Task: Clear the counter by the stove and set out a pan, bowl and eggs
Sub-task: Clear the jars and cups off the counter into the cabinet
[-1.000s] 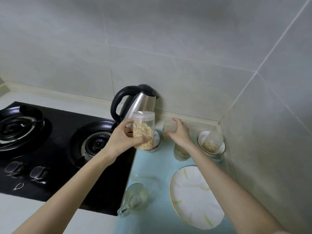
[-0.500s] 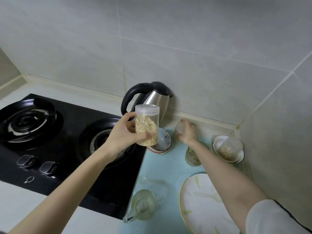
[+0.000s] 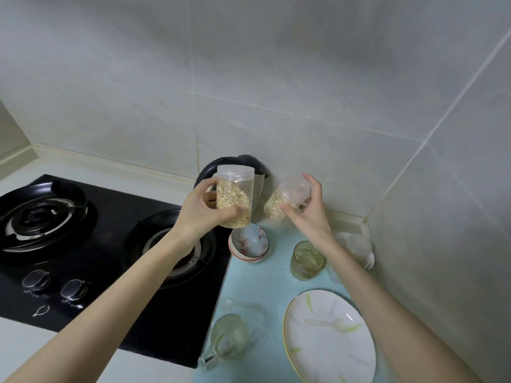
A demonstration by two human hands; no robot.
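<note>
while both arms reach in from the bottom of the frame, each hand holds a clear jar of oats in the air, mid-frame. left hand (image 3: 203, 214): fingers and thumb curled round the upright jar (image 3: 235, 197), lid on, in front of the kettle (image 3: 250, 161). right hand (image 3: 307, 214), just right of it: fingers curled round the tilted jar (image 3: 276, 205), lid end leaning to upper right, a bit blurred. the jars are near each other, not touching. black stove (image 3: 116, 205) at left. teal tabletop (image 3: 265, 283) at lower centre carries stacked small bowls (image 3: 249, 244) below the upright jar, green glass (image 3: 307, 261) under the right wrist, white plate (image 3: 329, 335) at lower right, and glass pitcher (image 3: 229, 338) at bottom centre. clear container (image 3: 356, 247) sits in the corner, contents unclear.
</note>
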